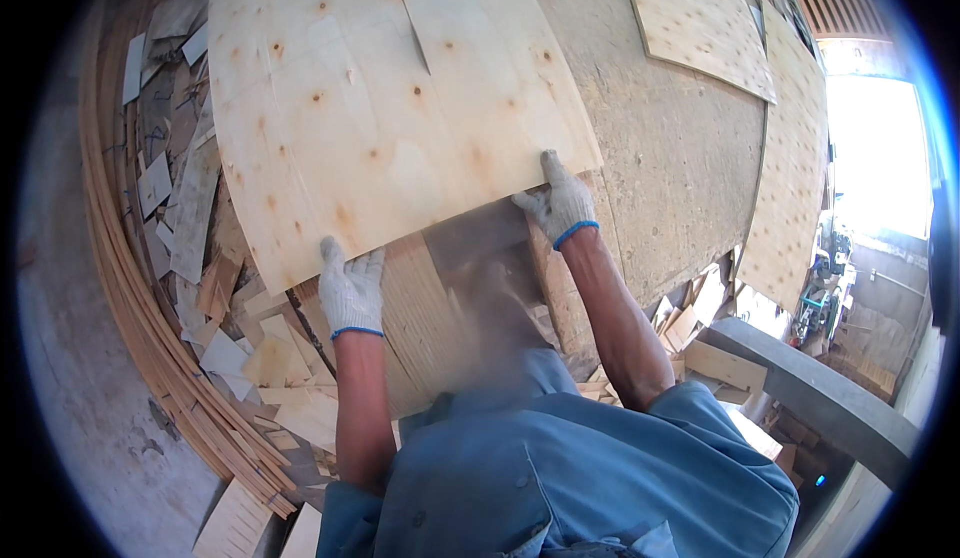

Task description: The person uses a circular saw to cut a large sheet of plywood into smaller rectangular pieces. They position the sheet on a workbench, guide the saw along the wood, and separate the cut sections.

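A large pale veneer sheet (pixel 370 138) with brown knots lies in front of me, a long split running into it from its far edge. Both my hands wear white knit gloves with blue cuffs. At the sheet's near left corner, my left hand (pixel 352 290) grips the edge, thumb on top and the other fingers partly hidden beneath. Toward the near right corner, my right hand (pixel 562 198) holds the same edge, a thumb or finger lying over the top face. The sheet's near edge spans between the two hands.
A worn brown board (pixel 670 148) extends to the right, with more knotted sheets (pixel 700 18) on it. Wood scraps (pixel 285 353) litter the left, beside long thin strips (pixel 110 208). A grey beam (pixel 810 388) juts in at right. A bright opening (pixel 880 158) stands beyond.
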`<state>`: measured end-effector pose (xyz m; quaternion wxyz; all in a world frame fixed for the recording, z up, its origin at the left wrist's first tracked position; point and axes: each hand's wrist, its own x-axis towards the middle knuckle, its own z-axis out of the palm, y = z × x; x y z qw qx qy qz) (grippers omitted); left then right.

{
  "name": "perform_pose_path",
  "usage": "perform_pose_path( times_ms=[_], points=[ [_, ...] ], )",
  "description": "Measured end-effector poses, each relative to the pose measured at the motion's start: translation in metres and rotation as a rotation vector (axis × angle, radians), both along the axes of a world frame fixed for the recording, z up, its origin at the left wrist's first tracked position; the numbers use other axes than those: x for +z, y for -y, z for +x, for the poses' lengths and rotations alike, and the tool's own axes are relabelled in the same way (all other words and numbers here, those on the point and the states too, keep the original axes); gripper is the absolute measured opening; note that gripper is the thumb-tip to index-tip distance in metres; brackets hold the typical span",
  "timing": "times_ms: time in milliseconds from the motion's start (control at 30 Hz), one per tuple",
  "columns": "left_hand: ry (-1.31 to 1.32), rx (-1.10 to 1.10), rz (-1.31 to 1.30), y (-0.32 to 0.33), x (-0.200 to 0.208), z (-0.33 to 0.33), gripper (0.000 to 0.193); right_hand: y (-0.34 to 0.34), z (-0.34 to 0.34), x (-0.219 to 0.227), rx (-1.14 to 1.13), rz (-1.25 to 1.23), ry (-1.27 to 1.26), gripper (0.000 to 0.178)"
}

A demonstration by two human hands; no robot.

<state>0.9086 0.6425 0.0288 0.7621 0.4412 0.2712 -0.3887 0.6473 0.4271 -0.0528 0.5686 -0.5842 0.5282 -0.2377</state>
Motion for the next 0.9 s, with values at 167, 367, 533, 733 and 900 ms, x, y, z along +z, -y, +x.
perform_pose_path(
  times_ms=[167, 367, 533, 733, 900],
  points=[
    [0.006, -0.005, -0.003, 0.002, -0.004, 0.003, 0.058, 0.006, -0.002, -0.014, 0.025, -0.025, 0.033, 0.042],
    [0.018, 0.005, 0.017, 0.006, -0.006, 0.007, 0.058, 0.009, 0.002, -0.014, 0.003, -0.012, 0.034, 0.042],
    [0.033, -0.012, 0.022, 0.007, -0.006, 0.010, 0.059, 0.007, 0.010, -0.005, -0.034, -0.005, 0.090, 0.043],
    [0.030, -0.027, 0.017, 0.013, -0.010, 0.019, 0.060, 0.014, 0.014, -0.009, -0.033, 0.000, 0.105, 0.042],
    [0.047, -0.035, 0.012, 0.020, -0.009, 0.025, 0.061, 0.017, 0.022, -0.014, -0.104, 0.002, 0.175, 0.041]
  ],
)
